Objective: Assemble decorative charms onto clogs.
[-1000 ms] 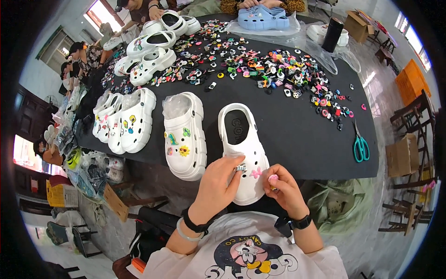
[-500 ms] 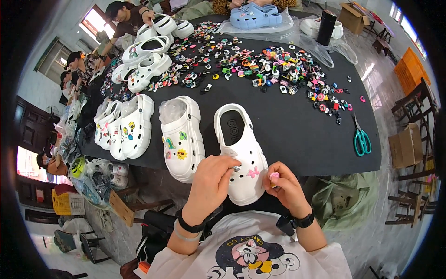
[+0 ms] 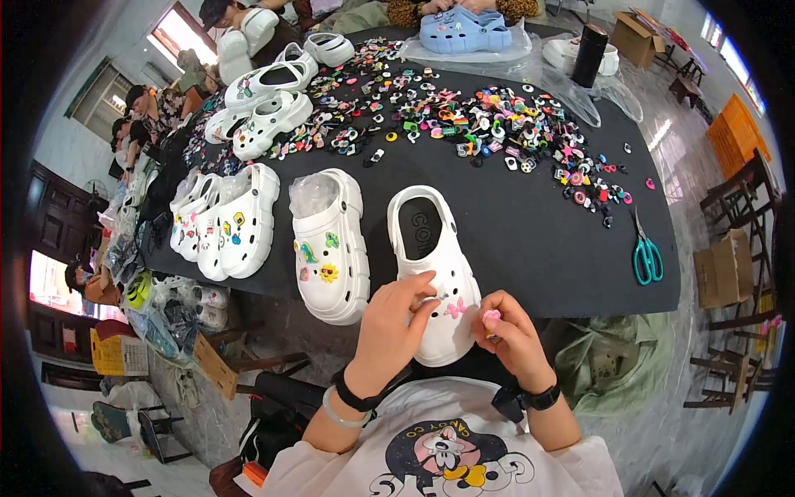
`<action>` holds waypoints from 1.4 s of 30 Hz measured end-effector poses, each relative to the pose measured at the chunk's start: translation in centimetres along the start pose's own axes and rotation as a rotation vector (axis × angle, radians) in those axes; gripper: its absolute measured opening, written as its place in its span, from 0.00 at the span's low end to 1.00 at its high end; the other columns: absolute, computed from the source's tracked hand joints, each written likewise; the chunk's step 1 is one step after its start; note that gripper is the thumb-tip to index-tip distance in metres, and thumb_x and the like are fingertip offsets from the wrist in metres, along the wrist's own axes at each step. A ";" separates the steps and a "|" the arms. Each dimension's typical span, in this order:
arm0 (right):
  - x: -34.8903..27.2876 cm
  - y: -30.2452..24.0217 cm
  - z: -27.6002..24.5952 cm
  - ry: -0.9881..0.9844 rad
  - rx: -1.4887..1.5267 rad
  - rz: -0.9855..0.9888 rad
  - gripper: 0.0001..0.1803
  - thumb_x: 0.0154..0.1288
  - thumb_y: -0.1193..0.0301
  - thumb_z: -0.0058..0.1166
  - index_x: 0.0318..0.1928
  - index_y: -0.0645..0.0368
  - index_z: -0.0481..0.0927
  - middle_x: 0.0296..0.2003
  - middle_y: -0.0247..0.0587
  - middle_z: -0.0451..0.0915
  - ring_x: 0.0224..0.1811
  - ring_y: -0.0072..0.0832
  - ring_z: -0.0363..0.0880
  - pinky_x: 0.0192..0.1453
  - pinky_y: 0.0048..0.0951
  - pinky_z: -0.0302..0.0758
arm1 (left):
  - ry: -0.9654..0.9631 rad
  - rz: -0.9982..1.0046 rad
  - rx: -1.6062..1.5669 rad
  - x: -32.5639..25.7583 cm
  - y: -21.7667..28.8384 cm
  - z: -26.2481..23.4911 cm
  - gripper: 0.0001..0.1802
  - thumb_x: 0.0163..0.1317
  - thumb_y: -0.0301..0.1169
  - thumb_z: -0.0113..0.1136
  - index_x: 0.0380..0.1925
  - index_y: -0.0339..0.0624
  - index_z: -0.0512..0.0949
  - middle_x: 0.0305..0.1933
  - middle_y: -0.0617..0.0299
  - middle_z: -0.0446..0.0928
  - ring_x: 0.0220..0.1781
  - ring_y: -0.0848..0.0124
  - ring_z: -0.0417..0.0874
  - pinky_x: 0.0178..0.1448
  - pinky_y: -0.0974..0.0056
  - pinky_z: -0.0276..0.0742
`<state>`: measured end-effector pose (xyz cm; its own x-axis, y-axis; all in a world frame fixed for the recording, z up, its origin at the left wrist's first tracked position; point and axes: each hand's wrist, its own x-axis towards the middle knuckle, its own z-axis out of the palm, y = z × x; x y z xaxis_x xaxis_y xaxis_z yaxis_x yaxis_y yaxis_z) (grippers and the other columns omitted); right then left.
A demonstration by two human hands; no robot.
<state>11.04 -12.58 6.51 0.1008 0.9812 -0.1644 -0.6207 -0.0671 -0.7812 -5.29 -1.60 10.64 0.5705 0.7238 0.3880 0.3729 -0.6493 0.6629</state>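
A white clog (image 3: 431,265) lies at the near edge of the black table (image 3: 530,248), toe toward me, with a pink bow charm on its toe. My left hand (image 3: 393,327) rests on the toe and pinches a small charm against it. To the clog's right, my right hand (image 3: 509,340) holds a small pink charm between its fingertips. A second white clog (image 3: 331,248), with coloured charms and plastic stuffing in its opening, stands just left of the first.
A wide scatter of small coloured charms (image 3: 464,124) covers the table's far half. Teal scissors (image 3: 646,257) lie at the right. More white clogs (image 3: 224,219) line the left edge. A blue clog (image 3: 464,29) and a dark cylinder (image 3: 590,54) stand far back. Other people sit at left.
The view has shifted slightly. My left hand stays on the clog's toe, fingers working a charm; my right hand keeps the pink charm beside it.
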 end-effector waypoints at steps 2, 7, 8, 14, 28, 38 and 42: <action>0.1 0.1 -0.1 0.019 0.001 0.001 0.07 0.70 0.66 0.49 0.41 0.55 0.69 0.29 0.33 0.73 0.31 0.18 0.69 0.30 0.19 0.61 | 0.023 -0.075 -0.108 -0.4 -0.6 -0.2 0.20 0.49 0.18 0.69 0.44 0.38 0.81 0.33 0.59 0.79 0.29 0.66 0.76 0.38 0.66 0.74; 0.4 0.4 -0.2 -0.015 0.027 -0.030 0.07 0.72 0.67 0.48 0.44 0.57 0.70 0.30 0.34 0.74 0.28 0.16 0.66 0.30 0.18 0.61 | 0.053 0.105 0.105 -0.6 -1.5 -0.1 0.21 0.48 0.26 0.71 0.44 0.40 0.79 0.44 0.57 0.77 0.44 0.61 0.75 0.48 0.58 0.70; 0.5 0.4 -0.1 -0.014 0.026 -0.030 0.07 0.72 0.67 0.48 0.44 0.57 0.70 0.30 0.34 0.74 0.28 0.16 0.66 0.30 0.18 0.61 | 0.070 0.085 0.217 -0.6 -1.4 -0.1 0.23 0.48 0.27 0.72 0.46 0.39 0.78 0.48 0.56 0.75 0.48 0.59 0.74 0.51 0.56 0.69; 0.8 0.4 0.2 -0.005 0.011 0.017 0.07 0.69 0.66 0.49 0.41 0.55 0.69 0.28 0.33 0.73 0.29 0.17 0.67 0.29 0.19 0.58 | 0.016 0.081 0.166 2.2 -1.3 -1.6 0.39 0.43 0.30 0.75 0.57 0.40 0.69 0.61 0.49 0.68 0.66 0.50 0.65 0.68 0.51 0.59; 1.0 0.5 0.2 0.041 -0.004 -0.010 0.07 0.70 0.67 0.49 0.41 0.55 0.69 0.26 0.32 0.72 0.24 0.14 0.63 0.25 0.17 0.56 | -0.722 0.192 0.295 8.2 -4.2 -2.1 0.21 0.44 0.48 0.70 0.26 0.41 0.83 0.31 0.53 0.78 0.43 0.57 0.78 0.63 0.49 0.58; 1.7 1.6 -0.2 0.043 0.061 -0.021 0.06 0.71 0.70 0.53 0.44 0.56 0.71 0.24 0.26 0.69 0.23 0.12 0.62 0.21 0.14 0.52 | -0.936 0.054 0.243 10.2 -4.4 -1.8 0.20 0.41 0.50 0.70 0.27 0.46 0.85 0.25 0.57 0.82 0.34 0.63 0.82 0.61 0.52 0.50; 1.5 1.9 -0.6 0.064 0.023 -0.051 0.06 0.70 0.72 0.54 0.44 0.57 0.73 0.24 0.24 0.68 0.23 0.11 0.61 0.22 0.14 0.51 | -0.995 0.041 0.282 10.5 -3.9 -1.6 0.19 0.42 0.49 0.70 0.24 0.45 0.85 0.22 0.60 0.81 0.31 0.64 0.80 0.58 0.52 0.51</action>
<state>10.48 -11.33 4.44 0.1815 0.9697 -0.1632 -0.6310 -0.0124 -0.7757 -1.88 8.91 13.15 0.8857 0.2629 -0.3827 0.4243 -0.7929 0.4374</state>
